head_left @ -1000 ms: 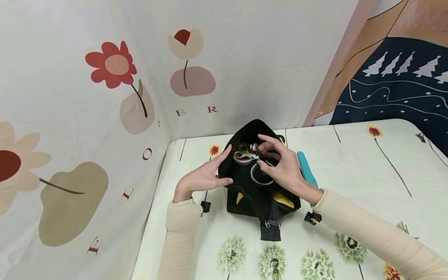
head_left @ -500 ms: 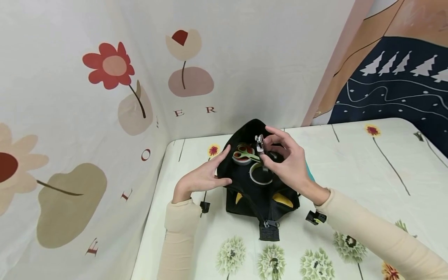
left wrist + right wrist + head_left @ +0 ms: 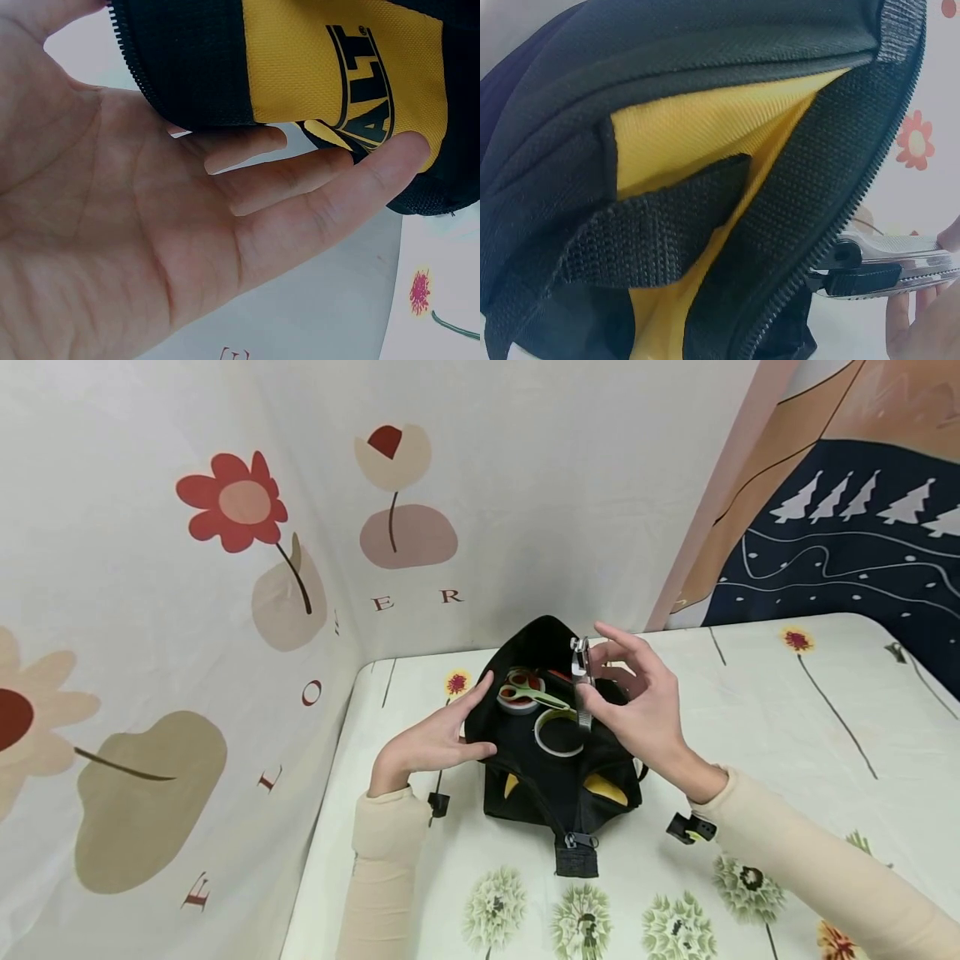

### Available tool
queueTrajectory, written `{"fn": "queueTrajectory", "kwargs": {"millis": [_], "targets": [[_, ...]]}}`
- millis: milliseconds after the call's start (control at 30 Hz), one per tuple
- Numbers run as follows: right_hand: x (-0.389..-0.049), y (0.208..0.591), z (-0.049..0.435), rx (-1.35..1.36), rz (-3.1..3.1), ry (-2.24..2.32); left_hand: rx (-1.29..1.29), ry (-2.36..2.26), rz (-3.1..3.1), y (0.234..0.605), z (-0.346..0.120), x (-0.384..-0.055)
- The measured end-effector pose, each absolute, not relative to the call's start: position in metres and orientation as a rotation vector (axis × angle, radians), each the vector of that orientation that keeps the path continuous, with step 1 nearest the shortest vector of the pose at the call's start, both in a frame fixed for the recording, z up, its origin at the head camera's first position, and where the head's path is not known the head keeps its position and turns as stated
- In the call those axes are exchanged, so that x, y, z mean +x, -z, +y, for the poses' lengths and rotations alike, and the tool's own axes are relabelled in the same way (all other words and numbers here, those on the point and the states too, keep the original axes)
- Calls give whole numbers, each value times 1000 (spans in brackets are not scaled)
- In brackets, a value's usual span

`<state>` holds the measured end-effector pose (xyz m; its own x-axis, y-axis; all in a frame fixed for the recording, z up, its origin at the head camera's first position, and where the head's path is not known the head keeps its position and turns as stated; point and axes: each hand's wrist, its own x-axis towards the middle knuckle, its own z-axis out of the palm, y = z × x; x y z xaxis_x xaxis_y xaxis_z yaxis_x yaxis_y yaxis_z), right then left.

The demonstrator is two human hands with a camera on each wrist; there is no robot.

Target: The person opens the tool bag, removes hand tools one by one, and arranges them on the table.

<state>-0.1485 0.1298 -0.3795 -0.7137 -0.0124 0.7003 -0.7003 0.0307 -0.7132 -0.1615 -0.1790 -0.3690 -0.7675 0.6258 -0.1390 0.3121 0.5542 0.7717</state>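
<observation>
Right hand (image 3: 648,697) clamped on a silvery metal tool (image 3: 581,677), thumb on the near side, fingertips on the far side. Tool held roughly upright over the right part of the bag opening; lower end overlaps the edge of a pale ring in the head view, contact impossible to tell. Right-wrist view adds a black piece along one side of the tool.

Left hand (image 3: 435,739) at the left side of a black bag (image 3: 517,739): thumb and fingers apart, fingers mostly straight, some touching a yellow panel (image 3: 300,67) lettered "ALT". Beige sleeves (image 3: 386,877) on both forearms.

Front of bag: dark tab (image 3: 577,862) with a zip pull (image 3: 581,840), pointing toward the wearer. Behind it, yellow lining (image 3: 606,789) shows in a side gap. Mouth of bag wide apart, rear flap standing up. Inside, nearer: the pale ring (image 3: 539,742). Beyond and left of it: green-handled scissors (image 3: 547,699), lying across a round red-and-white item (image 3: 519,707).

Bag sits on a pale cloth (image 3: 757,718) printed with flowers. Farther back, whitish hanging fabric (image 3: 570,485) with flowers and letters; far right, navy fabric (image 3: 832,552) with white trees.
</observation>
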Motion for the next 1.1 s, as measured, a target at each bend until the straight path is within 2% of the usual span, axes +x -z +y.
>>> {"fn": "queueTrajectory", "kwargs": {"millis": [467, 1100], "targets": [[-144, 375, 154, 640, -1698, -1739, 769, -1106, 2359, 368, -177, -162], [-142, 391, 196, 445, -1839, -1602, 758, -1122, 2345, 368, -178, -162]]}}
